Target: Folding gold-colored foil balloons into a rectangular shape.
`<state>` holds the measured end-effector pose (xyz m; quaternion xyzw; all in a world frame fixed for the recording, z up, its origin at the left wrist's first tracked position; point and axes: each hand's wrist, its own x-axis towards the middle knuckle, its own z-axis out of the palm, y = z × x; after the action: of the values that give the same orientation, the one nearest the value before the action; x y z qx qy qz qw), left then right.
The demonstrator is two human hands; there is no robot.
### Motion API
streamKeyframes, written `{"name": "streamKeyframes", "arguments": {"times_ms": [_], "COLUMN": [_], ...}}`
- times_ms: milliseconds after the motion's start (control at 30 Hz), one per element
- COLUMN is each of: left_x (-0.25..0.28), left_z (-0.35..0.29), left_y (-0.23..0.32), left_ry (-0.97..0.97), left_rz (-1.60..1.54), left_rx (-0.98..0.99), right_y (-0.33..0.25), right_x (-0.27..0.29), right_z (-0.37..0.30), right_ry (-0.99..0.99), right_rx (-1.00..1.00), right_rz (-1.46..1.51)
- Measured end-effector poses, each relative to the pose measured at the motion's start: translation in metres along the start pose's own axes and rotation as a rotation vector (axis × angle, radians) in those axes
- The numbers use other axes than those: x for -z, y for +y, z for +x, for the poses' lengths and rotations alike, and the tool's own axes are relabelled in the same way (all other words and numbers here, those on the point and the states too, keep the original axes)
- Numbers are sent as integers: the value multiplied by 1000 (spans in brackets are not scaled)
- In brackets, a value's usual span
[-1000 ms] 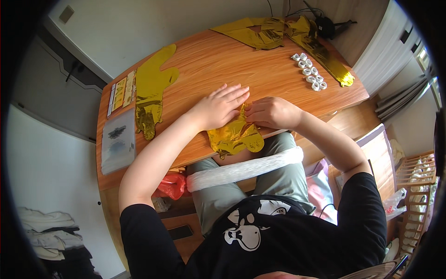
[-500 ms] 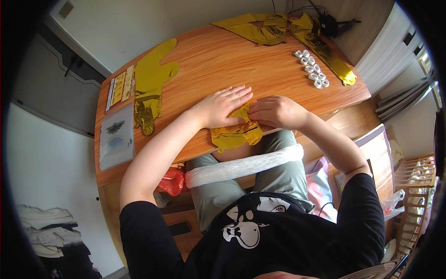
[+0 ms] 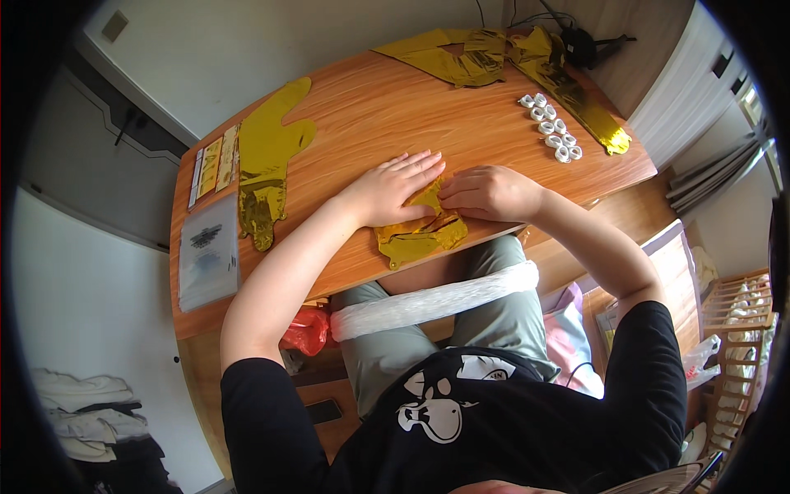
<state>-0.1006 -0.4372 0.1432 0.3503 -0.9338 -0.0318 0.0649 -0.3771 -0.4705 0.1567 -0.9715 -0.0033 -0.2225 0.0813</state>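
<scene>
A crinkled gold foil balloon (image 3: 418,245) lies partly folded at the table's near edge, between and under my hands. My left hand (image 3: 397,191) rests flat over its left and far part, fingers stretched out to the right and the thumb pointing across the foil. From the right, my right hand (image 3: 498,195) meets it with fingers bent and held together, pinching the foil's right edge. The fingertips hide part of that edge. The foil's near end spreads loosely to the table's rim.
More flat gold foil balloons lie at the left (image 3: 271,156), far middle (image 3: 448,56) and right (image 3: 576,90). Several white ribbon rolls (image 3: 553,128) sit at the right. Clear plastic sleeves (image 3: 207,255) lie at the left edge. A white plastic roll (image 3: 436,303) lies across my thighs.
The near end of the foil lies flatter and a little more spread out. Both hands keep nearly the same place. The whole view has shifted slightly.
</scene>
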Motion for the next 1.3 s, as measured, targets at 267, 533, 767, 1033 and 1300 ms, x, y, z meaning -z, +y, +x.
{"name": "streamKeyframes", "arguments": {"times_ms": [267, 533, 767, 1033, 1300], "left_x": [7, 11, -1, 6, 4], "left_z": [1, 0, -6, -5, -2], "left_y": [3, 4, -18, -20, -5], "left_ry": [-37, -17, 78, 179, 113], "left_rz": [-21, -28, -294, -935, -581], "left_rx": [-5, -41, -78, 14, 56], "right_y": [-1, -7, -17, -15, -5], "right_x": [3, 1, -4, -14, -39], "right_z": [3, 7, 27, 42, 49], "right_ry": [-10, -43, -5, 54, 62], "right_rx": [-46, -194, -346, -380, -482], "right_rz": [7, 74, 82, 9, -73]}}
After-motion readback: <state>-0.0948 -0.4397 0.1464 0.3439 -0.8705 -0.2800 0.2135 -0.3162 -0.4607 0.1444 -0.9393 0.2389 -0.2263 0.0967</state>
